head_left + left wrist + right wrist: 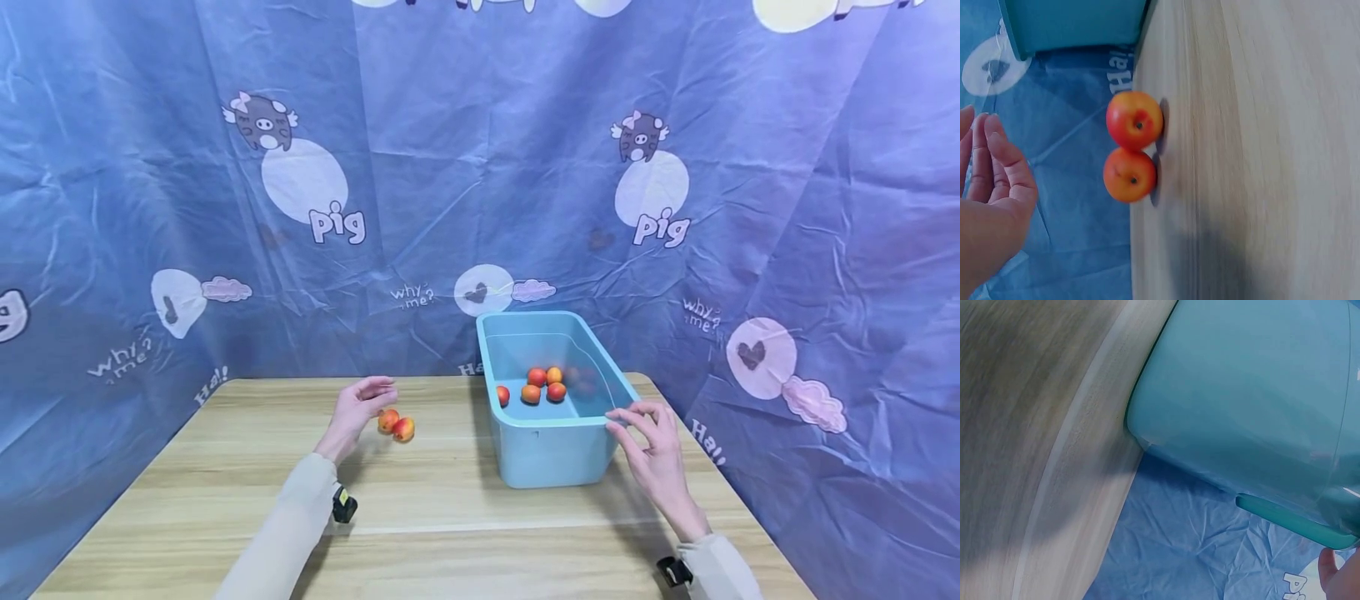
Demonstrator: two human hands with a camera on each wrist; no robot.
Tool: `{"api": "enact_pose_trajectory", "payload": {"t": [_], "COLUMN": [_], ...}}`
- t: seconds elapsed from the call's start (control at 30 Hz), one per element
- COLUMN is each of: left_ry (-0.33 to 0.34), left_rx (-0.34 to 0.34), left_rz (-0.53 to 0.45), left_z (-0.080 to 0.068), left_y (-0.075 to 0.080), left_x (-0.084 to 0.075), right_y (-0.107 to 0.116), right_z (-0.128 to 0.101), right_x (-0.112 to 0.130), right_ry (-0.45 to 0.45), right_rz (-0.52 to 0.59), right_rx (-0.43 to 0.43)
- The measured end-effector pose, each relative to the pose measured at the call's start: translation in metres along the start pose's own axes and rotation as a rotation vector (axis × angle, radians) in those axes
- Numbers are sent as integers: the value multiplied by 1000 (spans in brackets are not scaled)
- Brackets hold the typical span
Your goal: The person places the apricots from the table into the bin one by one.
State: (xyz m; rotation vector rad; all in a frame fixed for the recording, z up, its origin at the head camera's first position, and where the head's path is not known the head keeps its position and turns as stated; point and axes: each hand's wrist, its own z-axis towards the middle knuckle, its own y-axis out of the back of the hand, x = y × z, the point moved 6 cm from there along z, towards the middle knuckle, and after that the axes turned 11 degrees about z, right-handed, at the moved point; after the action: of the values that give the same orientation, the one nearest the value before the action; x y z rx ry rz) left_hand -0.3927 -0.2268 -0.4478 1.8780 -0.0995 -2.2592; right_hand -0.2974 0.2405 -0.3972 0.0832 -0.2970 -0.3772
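Wooden table (225, 483) carries two fruits (396, 426) (touching each other), just at 3 o'clock of the left hand (358, 410), whose fingers are loose and hold nothing. Right hand (654, 454), fingers relaxed, touches the bin (551, 454) rim at its 4 o'clock corner.

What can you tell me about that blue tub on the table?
The tub is a light blue rectangular bin, plastic by its look, with a rolled rim and no lid. It stands upright on the wooden table, toward the far right. Inside lie several small orange-red fruits on its floor. The right hand has its fingertips at the near right corner of the rim.
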Motion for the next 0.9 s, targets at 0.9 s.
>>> {"api": "enact_pose_trajectory", "payload": {"t": [0.9], "left_ry": [179], "left_rx": [323], "left_rz": [130], "left_z": [16], "left_y": [16], "left_x": [56], "right_y": [1], "right_z": [-1], "right_x": [1], "right_ry": [4], "right_rz": [-8], "right_rx": [3]}}
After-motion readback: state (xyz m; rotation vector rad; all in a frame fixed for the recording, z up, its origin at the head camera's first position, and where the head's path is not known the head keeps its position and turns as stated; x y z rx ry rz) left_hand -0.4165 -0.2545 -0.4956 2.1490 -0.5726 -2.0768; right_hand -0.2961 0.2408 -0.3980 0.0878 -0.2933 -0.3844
